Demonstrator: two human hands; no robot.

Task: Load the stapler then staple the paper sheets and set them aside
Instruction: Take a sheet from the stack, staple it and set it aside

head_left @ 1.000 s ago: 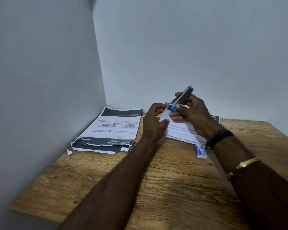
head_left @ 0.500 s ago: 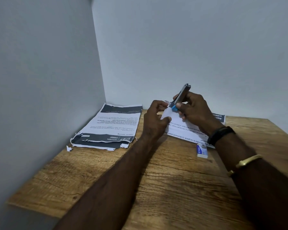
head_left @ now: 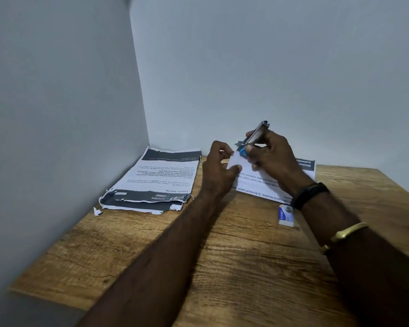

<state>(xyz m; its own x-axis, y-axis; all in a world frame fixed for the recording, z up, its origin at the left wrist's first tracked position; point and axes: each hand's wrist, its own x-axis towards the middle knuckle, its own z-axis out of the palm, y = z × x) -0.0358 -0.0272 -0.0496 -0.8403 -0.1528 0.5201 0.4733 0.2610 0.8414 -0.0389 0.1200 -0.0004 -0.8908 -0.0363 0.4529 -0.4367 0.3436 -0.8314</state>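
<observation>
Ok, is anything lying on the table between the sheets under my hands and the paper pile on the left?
Nothing visible does. Only bare table lies between the sheets and the pile, crossed by your left hand pinching the sheets' corner. The small box sits nearer you on the right, off that path.

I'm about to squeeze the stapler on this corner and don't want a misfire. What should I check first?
1. Right hand grips the stapler: ok.
2. Left hand pinches the corner of the paper sheets: ok.
3. Corner seated inside the stapler's mouth: cannot tell, the fingers hide it.
4. Staples loaded: cannot tell.
5. Printed stack lies apart, by the left wall: ok.
</observation>
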